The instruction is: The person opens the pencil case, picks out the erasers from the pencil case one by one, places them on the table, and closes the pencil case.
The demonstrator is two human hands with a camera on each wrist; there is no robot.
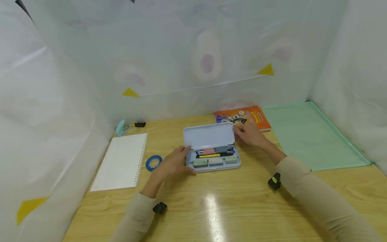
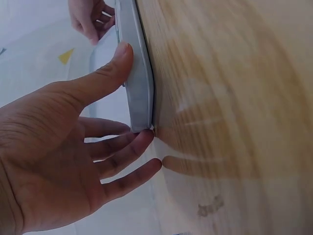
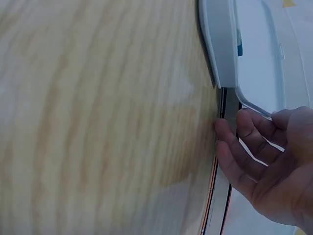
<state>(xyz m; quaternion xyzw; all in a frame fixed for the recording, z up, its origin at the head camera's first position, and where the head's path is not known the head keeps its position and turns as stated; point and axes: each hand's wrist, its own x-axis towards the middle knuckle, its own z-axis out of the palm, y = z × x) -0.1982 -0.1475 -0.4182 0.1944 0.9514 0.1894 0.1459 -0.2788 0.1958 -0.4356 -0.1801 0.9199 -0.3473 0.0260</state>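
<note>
A pale blue pencil case (image 1: 222,168) lies on the table with its lid (image 1: 208,135) raised at the back. Inside are pens with pink and dark grips (image 1: 208,151), a yellow-and-black pen (image 1: 211,155) and a row of three eraser-like blocks (image 1: 215,161). My left hand (image 1: 173,164) holds the case's left end, its thumb (image 2: 110,73) on the front wall and its fingers spread around the corner. On the other side, my right hand (image 1: 250,135) pinches the lid's right edge between thumb and forefinger, the other fingers (image 3: 239,161) loosely bent below.
An orange book (image 1: 257,117) lies behind the right hand, beside a green translucent mat (image 1: 314,137). To the left are blue tape (image 1: 148,163), a white spiral-holed notepad (image 1: 121,161), a light-blue stapler (image 1: 121,127) and a black binder clip (image 1: 140,124). White sheeting (image 1: 169,60) encloses the table.
</note>
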